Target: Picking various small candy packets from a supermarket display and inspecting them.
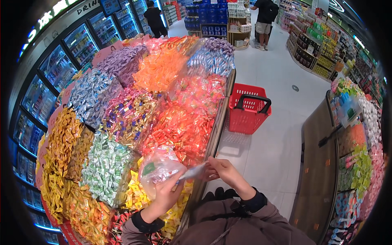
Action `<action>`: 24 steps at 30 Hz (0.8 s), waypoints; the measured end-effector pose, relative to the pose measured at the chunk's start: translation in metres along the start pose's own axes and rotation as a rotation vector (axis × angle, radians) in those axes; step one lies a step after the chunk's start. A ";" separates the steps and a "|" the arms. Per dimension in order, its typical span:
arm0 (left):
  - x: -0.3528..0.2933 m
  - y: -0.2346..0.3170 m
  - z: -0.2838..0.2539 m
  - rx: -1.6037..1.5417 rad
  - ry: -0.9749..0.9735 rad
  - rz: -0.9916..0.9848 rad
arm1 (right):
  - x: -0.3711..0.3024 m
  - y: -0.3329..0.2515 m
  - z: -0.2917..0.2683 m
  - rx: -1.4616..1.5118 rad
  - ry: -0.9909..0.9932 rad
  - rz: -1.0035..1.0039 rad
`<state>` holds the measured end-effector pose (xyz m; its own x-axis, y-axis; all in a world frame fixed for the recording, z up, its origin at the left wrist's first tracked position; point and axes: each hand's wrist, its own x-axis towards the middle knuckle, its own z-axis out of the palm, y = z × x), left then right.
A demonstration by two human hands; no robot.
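A clear plastic bag with a green mark hangs over the candy display, close to the red-wrapped candies and the yellow-wrapped candies. My left hand is closed around the bag just below its gathered neck. With its fingers pinched together, my right hand grips the end of that neck to the right. The plastic is pulled taut between the two hands. Something pale shows through the bag, but glare and folds keep me from telling what it is.
Sections of candy in green-and-white, blue and orange wrappers fill the display. A red shopping basket with a black handle stands on the floor to its right. Another candy stand is at the right. Two people are farther off.
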<state>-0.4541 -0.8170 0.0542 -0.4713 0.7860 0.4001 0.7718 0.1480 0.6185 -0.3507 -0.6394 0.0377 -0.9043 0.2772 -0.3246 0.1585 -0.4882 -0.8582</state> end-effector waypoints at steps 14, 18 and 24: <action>0.067 0.054 -0.035 0.702 -0.314 0.529 | 0.003 -0.033 -0.012 0.015 -0.225 -0.115; 0.102 0.064 -0.020 0.879 -0.420 0.682 | 0.023 -0.039 -0.035 0.051 -0.223 -0.136; 0.162 0.070 0.030 0.815 -0.568 0.607 | 0.054 -0.064 -0.096 0.062 -0.090 -0.231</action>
<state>-0.4638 -0.6618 0.1417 0.1701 0.9854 -0.0070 0.9481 -0.1656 -0.2714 -0.3716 -0.5140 0.0366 -0.9458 0.3137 -0.0833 -0.0788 -0.4707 -0.8788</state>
